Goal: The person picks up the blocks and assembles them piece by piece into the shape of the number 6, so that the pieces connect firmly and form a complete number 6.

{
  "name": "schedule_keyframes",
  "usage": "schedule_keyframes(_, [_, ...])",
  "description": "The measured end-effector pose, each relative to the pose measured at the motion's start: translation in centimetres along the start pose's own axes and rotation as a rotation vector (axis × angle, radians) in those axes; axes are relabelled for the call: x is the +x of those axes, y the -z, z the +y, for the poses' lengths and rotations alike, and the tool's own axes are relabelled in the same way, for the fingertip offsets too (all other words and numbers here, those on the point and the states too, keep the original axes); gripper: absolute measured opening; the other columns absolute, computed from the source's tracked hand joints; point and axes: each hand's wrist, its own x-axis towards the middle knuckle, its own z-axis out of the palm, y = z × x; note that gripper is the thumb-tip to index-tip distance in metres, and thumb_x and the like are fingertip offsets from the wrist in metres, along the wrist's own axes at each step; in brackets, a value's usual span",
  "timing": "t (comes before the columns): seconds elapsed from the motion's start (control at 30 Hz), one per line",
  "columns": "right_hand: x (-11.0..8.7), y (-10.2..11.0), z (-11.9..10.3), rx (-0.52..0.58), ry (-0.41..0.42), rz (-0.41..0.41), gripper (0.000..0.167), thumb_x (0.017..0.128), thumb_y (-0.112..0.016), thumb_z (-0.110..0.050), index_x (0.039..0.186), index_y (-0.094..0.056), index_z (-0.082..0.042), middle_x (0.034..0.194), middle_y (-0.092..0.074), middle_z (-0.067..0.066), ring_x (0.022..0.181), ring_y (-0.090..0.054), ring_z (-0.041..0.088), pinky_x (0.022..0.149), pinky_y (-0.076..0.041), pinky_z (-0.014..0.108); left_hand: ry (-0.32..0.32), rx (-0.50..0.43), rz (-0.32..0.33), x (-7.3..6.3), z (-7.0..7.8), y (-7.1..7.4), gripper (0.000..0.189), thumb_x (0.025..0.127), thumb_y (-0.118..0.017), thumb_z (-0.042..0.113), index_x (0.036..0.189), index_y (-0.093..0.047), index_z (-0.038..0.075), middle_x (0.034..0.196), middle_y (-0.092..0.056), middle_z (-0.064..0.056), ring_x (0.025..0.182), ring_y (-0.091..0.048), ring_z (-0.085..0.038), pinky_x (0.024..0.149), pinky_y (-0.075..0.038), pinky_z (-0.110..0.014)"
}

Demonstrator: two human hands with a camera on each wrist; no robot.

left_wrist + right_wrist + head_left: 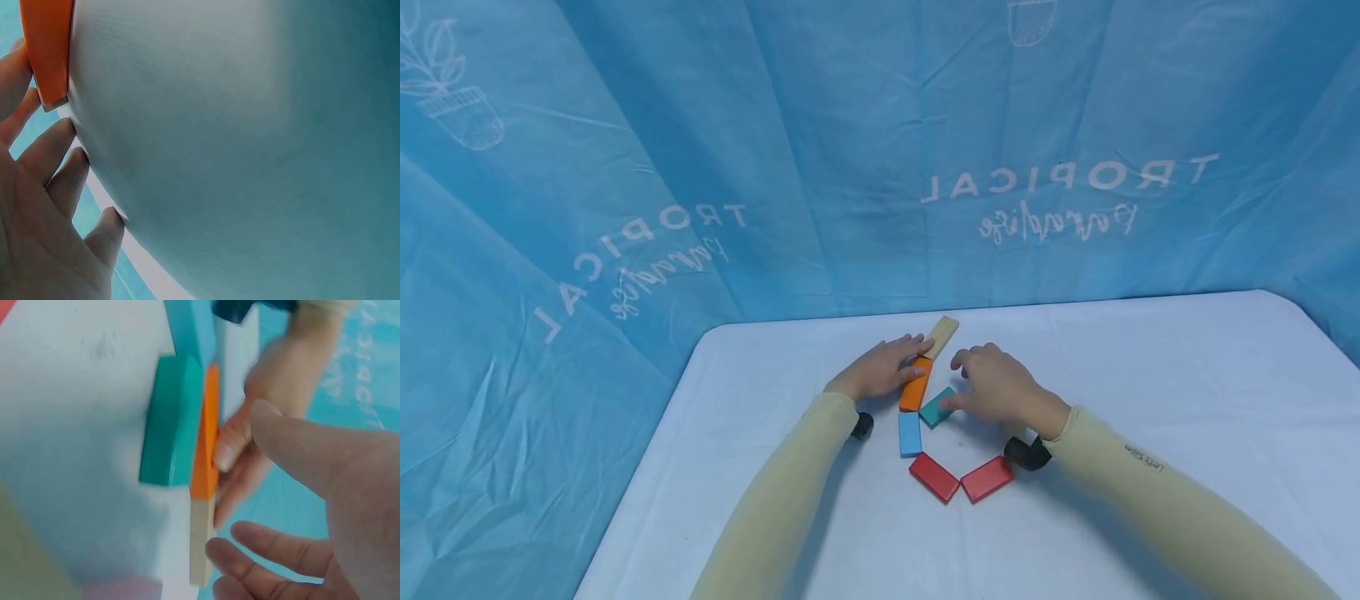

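My left hand (883, 367) lies with extended fingers beside an orange block (913, 387), its thumb touching that block. Its index fingertip reaches the lower end of a plain wooden block (943, 335), which continues the line from the orange one. My right hand (996, 383) hovers with loosely bent, spread fingers, its thumb overlapping a green block (935, 409) in the head view. In the right wrist view, a gap shows between that thumb and the green block (172, 422), which stands close against the orange block (207, 444). Nothing is between the right fingers.
Below the orange block lies a light blue block (909, 435). Two red blocks, one left (934, 477) and one right (987, 478), meet at a corner nearer the person. Blurred yellow (22, 556) and pinkish (122, 589) pieces show in the right wrist view. Blue curtains surround the white table (1187, 400).
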Motion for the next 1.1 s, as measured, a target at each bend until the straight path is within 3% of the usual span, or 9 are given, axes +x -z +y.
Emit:
schedule_keyframes(0.23, [-1.0,1.7,2.8,0.134,0.009,0.041,0.050,0.091,-0.075,-0.034,0.128,-0.065,-0.002,0.117,-0.066,0.014,0.109,-0.055,0.029,0.087,-0.055,0.044,0.006,0.004,-0.001,0.1,0.0,0.0,0.057,0.106,-0.048,0.041,0.159,-0.031,0.031,0.165,-0.028,0.000,0.153,-0.021,-0.020,0.124,-0.012,-0.045])
schedule_keyframes(0.43, [-1.9,2.4,4.9,0.150,0.067,0.065,0.052,0.091,-0.074,-0.031,0.132,-0.063,0.000,0.125,-0.064,0.017,0.116,-0.054,0.034,0.094,-0.051,0.053,0.002,0.007,-0.002,0.2,0.0,-0.1,0.057,0.106,-0.048,0.040,0.159,-0.031,0.030,0.165,-0.027,0.001,0.153,-0.020,-0.019,0.124,-0.012,-0.044])
schedule_keyframes(0.8, [-2.6,2.2,7.9,0.173,0.116,-0.007,0.054,0.090,-0.075,-0.026,0.136,-0.061,0.000,0.132,-0.062,0.016,0.117,-0.055,0.035,0.093,-0.052,0.053,-0.009,0.002,0.003,0.0,0.0,-0.1,0.057,0.106,-0.048,0.039,0.159,-0.031,0.029,0.165,-0.028,0.000,0.153,-0.020,-0.020,0.124,-0.012,-0.044])
schedule_keyframes(1.1, [-2.6,1.3,8.9,0.179,0.119,-0.027,0.059,0.087,-0.079,-0.030,0.135,-0.061,0.000,0.130,-0.062,0.016,0.115,-0.057,0.034,0.092,-0.054,0.050,-0.008,-0.008,0.000,0.0,-0.1,-0.1,0.057,0.106,-0.048,0.040,0.159,-0.031,0.029,0.165,-0.028,-0.001,0.153,-0.020,-0.020,0.124,-0.012,-0.044])
